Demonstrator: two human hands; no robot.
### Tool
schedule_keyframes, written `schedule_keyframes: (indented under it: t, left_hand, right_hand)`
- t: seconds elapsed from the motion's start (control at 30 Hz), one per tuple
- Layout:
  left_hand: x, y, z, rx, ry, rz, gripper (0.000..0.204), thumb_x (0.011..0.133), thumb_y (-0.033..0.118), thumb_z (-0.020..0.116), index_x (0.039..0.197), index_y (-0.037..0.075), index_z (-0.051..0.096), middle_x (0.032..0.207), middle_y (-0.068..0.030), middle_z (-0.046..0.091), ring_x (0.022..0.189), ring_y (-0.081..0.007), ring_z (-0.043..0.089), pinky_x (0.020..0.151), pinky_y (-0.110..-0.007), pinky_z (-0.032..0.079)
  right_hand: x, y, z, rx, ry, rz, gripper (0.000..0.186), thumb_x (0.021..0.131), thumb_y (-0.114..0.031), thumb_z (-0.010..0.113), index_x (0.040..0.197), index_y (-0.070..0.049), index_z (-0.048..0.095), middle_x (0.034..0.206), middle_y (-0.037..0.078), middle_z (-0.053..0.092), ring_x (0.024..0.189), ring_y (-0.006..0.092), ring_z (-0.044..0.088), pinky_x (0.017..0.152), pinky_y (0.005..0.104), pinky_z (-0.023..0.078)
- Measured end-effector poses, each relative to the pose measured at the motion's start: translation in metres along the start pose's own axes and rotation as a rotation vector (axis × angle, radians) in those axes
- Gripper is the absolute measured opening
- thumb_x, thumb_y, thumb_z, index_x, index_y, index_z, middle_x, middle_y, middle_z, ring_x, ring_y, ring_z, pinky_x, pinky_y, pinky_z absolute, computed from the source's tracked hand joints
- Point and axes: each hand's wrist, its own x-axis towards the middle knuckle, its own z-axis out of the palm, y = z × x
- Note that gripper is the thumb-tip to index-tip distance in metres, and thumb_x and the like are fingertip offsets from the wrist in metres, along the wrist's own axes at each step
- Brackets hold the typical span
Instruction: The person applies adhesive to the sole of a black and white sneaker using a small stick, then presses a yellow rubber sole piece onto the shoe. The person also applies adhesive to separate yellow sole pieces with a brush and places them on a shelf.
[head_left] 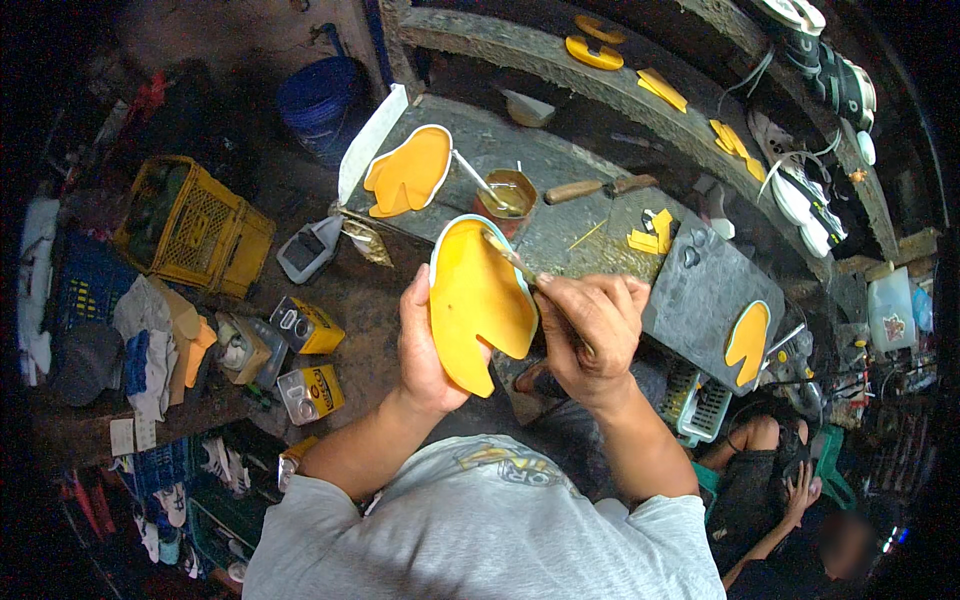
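My left hand [422, 355] grips the edge of a yellow-orange shoe upper piece [472, 310] with a white rim and a V-shaped notch toward me. Pinched in my right hand [595, 335] is a thin brush [513, 260], its tip touching the piece's upper face, which looks shiny there. Just beyond stands a pot [505, 210] of brownish liquid with a pale stick leaning in it. Similar yellow pieces lie on the bench to the left of the pot [415, 170], and another cut piece [746, 345] rests on a dark slab [690, 300] at the right.
A wooden-handled tool [575, 190] and yellow scraps [652, 235] lie on the bench. Shoes [800, 205] sit on the shelf at right. Left are a yellow crate [195, 225], a blue bucket [320, 105] and tins [308, 325]. Another person [770, 490] sits at lower right.
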Motion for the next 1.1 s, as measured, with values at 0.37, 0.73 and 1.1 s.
schedule_keyframes:
  t: [0.37,0.73,1.1]
  left_hand:
    - [0.009,0.013,-0.013,-0.043,-0.087,-0.077,0.064,0.105,0.051,0.036,0.147,0.004,0.045,0.143,-0.0269,0.054,0.128,-0.0375,0.058,0.112,-0.051,0.043]
    - [0.007,0.045,-0.036,-0.184,-0.042,-0.041,0.055,0.1,0.037,0.044,0.145,0.005,0.05,0.146,-0.0187,0.055,0.141,-0.0402,0.045,0.116,-0.07,0.027]
    - [0.001,0.059,-0.06,-0.203,-0.073,0.011,0.056,0.106,0.043,0.041,0.147,0.004,0.047,0.151,-0.0194,0.05,0.142,-0.0424,0.042,0.12,-0.063,0.027]
  right_hand:
    - [0.015,0.001,-0.011,0.333,-0.191,0.08,0.019,0.084,-0.009,0.078,0.101,-0.003,0.076,0.09,0.006,0.073,0.083,0.0223,0.065,0.084,0.0362,0.042]
    - [0.044,0.054,0.013,0.123,-0.081,0.31,0.018,0.095,-0.014,0.068,0.112,-0.009,0.069,0.103,0.011,0.072,0.096,0.0293,0.066,0.087,0.0407,0.044]
    - [0.05,0.089,0.053,-0.046,-0.283,0.379,0.022,0.097,-0.027,0.066,0.11,-0.01,0.071,0.094,0.016,0.072,0.09,0.0344,0.065,0.084,0.0459,0.045]
